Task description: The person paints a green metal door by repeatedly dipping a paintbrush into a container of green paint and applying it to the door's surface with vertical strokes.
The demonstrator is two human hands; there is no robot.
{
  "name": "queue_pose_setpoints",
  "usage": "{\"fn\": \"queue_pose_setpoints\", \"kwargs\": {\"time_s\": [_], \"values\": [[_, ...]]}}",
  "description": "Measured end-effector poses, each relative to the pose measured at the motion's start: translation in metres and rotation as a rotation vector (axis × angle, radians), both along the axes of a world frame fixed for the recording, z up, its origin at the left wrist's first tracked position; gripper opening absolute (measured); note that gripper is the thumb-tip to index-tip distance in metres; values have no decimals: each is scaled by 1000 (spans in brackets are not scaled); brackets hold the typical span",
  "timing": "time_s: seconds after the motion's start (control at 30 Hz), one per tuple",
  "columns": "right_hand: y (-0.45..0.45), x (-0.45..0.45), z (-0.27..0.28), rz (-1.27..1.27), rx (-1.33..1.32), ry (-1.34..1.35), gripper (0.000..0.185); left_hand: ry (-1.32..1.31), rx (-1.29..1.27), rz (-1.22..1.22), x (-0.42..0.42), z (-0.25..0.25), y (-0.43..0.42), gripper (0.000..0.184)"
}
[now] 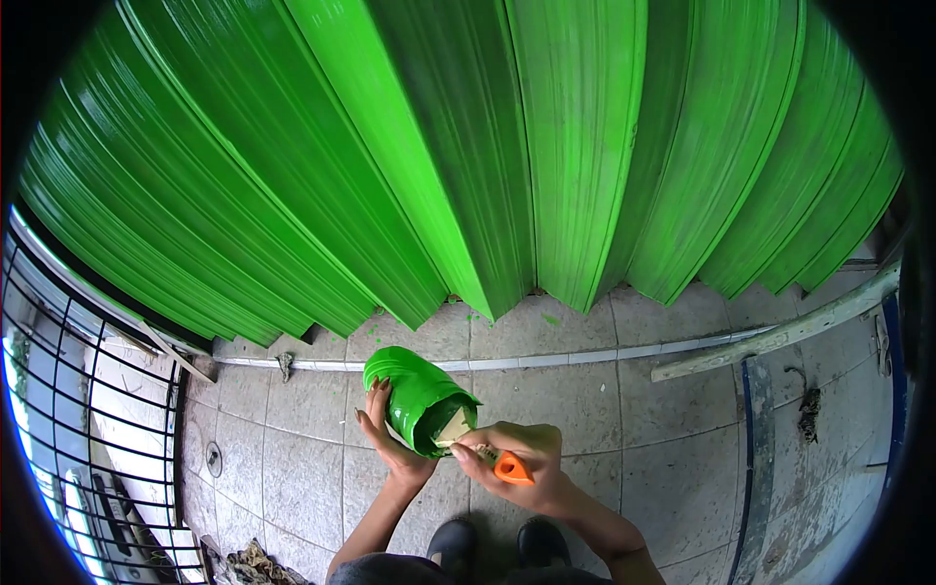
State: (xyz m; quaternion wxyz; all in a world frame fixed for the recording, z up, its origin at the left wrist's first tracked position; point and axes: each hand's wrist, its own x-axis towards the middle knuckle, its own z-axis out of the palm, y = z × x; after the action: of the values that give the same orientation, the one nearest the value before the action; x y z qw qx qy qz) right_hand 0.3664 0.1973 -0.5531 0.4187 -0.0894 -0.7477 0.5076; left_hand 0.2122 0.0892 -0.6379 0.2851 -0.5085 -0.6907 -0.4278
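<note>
My left hand (398, 447) is wrapped round a cut-open plastic container (414, 387), coated in bright green paint and tilted with its ragged mouth toward my right hand. My right hand (525, 460) grips a paintbrush (514, 469) with an orange handle end. Its pale ferrule enters the container's mouth, and the bristles are hidden inside. Above both hands stands a folded corrugated shutter (458, 146), covered in green that is more vivid on the left and patchier on the right.
Grey floor tiles (575, 414) lie below, with green drips near the shutter's foot. A black grid gate (117, 439) stands at left, with a crumpled rag (255, 565) near it. At right, a long pale wooden strip (770, 336) slants across. My shoes (452, 544) are at the bottom.
</note>
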Motion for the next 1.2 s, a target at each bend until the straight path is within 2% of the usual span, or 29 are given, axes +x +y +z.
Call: {"fn": "queue_pose_setpoints", "kwargs": {"time_s": [0.03,0.2,0.3,0.43,0.57,0.6,0.63,0.8,0.87,1.0,1.2], "values": [[-2,-3,-2,-8,49,50,17,-10,52,13,-1,-4,2,119],[-10,0,9,-17,253,44,29,-122,281,-86,-8,-22,-4,115],[-21,0,3,-18,330,68,33,-97,270,-22,-6,-23,-6,129],[-26,-6,9,-74,384,53,37,-90,283,4,-10,-31,-9,129],[-23,-6,17,-63,360,87,33,-101,297,26,-17,-38,-10,128],[-20,-1,20,-37,342,72,31,-92,282,23,-13,-25,-5,127],[-17,3,24,-11,325,57,29,-77,275,-9,-5,-4,4,113],[10,11,30,120,271,-127,25,-150,162,-24,-12,-12,4,121],[25,5,24,143,389,-100,22,-178,81,-81,-10,-6,3,122],[40,5,32,252,619,-241,27,-152,-58,-92,-6,11,3,125],[47,0,37,369,801,-351,33,-113,-81,-87,-4,13,1,125]]}}
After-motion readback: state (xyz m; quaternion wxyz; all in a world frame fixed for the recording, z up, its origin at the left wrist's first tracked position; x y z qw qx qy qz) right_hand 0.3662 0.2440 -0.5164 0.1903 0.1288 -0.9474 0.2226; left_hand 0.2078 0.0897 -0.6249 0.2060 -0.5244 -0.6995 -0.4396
